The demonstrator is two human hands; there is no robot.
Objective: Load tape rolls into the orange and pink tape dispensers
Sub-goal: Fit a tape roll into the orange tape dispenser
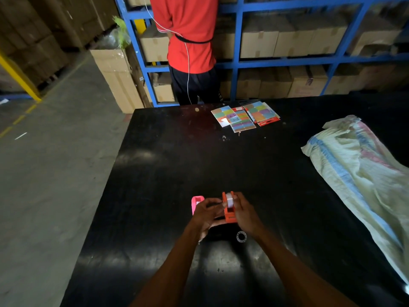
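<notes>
Both hands meet over the orange dispenser (229, 210) on the black table (155, 173). The right hand (244, 214) clasps its side to steady it, while the left hand (207, 214) pinches at the tape roll (230, 201) seated in it, probably drawing the end forward. The pink dispenser (195, 203) waits just left; a spare roll (241, 236) lies nearer.
</notes>
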